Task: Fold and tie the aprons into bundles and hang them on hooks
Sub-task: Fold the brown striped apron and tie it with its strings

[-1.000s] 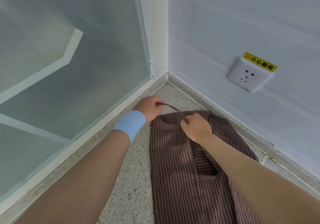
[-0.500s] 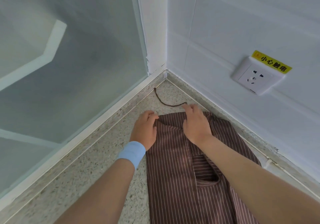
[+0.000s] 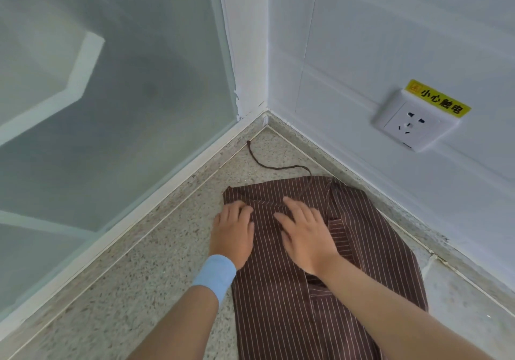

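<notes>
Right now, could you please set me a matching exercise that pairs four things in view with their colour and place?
Things:
1 apron
2 cord
3 socket
4 wristband

Descriptions:
A white, on the wall
B light blue, round the left wrist
C brown with pale stripes, lying flat
D plain brown, trailing toward the corner

Pairs: 1-C; 2-D; 3-A; 4-B

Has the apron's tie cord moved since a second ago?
Yes. The cord, then pinched between the left hand and right hand, now lies loose on the speckled surface, its end nearer the wall corner.
</notes>
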